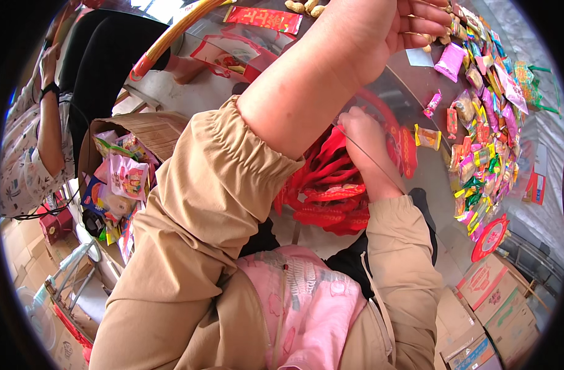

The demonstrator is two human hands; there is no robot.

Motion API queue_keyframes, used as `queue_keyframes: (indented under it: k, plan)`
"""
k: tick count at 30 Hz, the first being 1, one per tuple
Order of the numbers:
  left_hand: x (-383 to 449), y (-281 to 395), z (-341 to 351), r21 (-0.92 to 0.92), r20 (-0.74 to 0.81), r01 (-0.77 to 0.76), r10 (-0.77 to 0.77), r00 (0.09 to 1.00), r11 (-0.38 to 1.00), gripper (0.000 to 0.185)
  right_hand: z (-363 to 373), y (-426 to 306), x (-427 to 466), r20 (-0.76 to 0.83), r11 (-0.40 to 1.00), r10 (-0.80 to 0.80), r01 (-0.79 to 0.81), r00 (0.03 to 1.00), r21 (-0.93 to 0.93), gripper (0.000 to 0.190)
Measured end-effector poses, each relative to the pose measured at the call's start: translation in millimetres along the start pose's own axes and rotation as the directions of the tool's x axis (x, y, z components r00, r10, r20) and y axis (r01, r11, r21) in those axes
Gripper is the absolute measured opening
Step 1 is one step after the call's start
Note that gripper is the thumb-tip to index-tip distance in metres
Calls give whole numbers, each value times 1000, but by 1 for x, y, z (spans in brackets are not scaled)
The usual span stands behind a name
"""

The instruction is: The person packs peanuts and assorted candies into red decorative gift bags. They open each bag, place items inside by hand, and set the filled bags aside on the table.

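My left hand point(416, 27) reaches across to the upper right. Its fingers are apart over the dark tabletop, beside peanuts point(427, 46) and wrapped sweets; its thumb is hidden. Below that forearm, my right hand point(363, 129) is curled on a clear, red-trimmed plastic bag point(407, 148); its fingertips are partly hidden. A bunch of red bags point(337, 203) fans out under and beside this hand, between my knees. A long heap of wrapped sweets point(481, 138) lies along the right side. Near it are a pink packet point(450, 62) and a yellow-wrapped sweet point(427, 137).
An open cardboard box point(141, 121) of snack packets stands at my left, near a seated person point(51, 138). A striped curved handle point(171, 37) and a red-and-white gift bag point(236, 53) are above. Printed cartons point(490, 296) stand at lower right, below a round red tag point(490, 237).
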State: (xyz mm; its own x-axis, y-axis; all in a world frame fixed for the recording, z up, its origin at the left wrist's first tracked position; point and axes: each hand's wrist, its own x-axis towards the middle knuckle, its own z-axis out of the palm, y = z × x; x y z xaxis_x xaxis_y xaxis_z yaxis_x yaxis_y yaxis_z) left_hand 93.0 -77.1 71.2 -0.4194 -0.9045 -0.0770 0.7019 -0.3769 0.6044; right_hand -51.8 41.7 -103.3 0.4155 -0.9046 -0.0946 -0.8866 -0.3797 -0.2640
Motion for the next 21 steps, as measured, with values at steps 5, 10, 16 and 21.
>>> queue_keyframes:
  k: [5,10,16,21]
  plan:
    - [3,-3,-1,-37,19,-3,4,1000,999,56,-21,-15,0,-164,994,-106,110,981,18,6]
    - [3,-6,1,-36,24,-6,7,1000,999,55,-11,-5,-6,-207,982,-151,170,967,81,12]
    - [7,-6,-4,-36,31,-16,17,999,999,55,-15,-13,-19,-313,975,-120,171,942,141,27]
    - [1,-2,2,4,5,-17,17,1000,1000,55,-23,0,-47,-35,979,29,-22,999,201,43]
